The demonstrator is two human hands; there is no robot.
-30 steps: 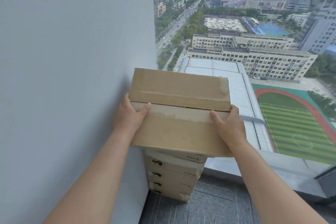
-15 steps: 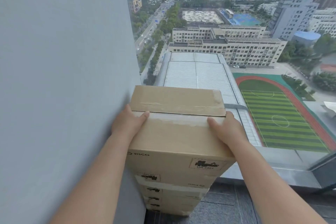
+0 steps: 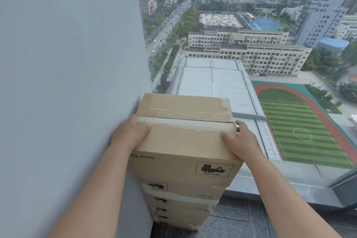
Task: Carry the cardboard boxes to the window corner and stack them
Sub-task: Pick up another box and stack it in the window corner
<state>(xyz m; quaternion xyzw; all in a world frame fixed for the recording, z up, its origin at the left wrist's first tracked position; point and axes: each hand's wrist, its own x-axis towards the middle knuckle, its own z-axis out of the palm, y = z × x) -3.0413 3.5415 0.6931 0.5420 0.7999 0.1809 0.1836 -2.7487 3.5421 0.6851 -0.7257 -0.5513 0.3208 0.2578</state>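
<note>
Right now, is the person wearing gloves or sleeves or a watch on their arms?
No. The left hand and the right hand are bare, with no gloves. Both forearms are uncovered all the way to the bottom edge of the picture, so no sleeves show. No watch, bracelet or ring is visible. The fingernails look short and plain.

I'm high up in a tall building, at a floor-to-ceiling window (image 3: 251, 63) that meets a plain grey wall (image 3: 67, 83) on its left. Beyond the window, far below, lie a ribbed roof (image 3: 212, 81), a striped sports pitch (image 3: 301, 131) ringed by a red track, a tree-lined road and tower blocks. Below the window runs a metal sill (image 3: 280, 185), then dark floor tiles (image 3: 237, 218).
</note>
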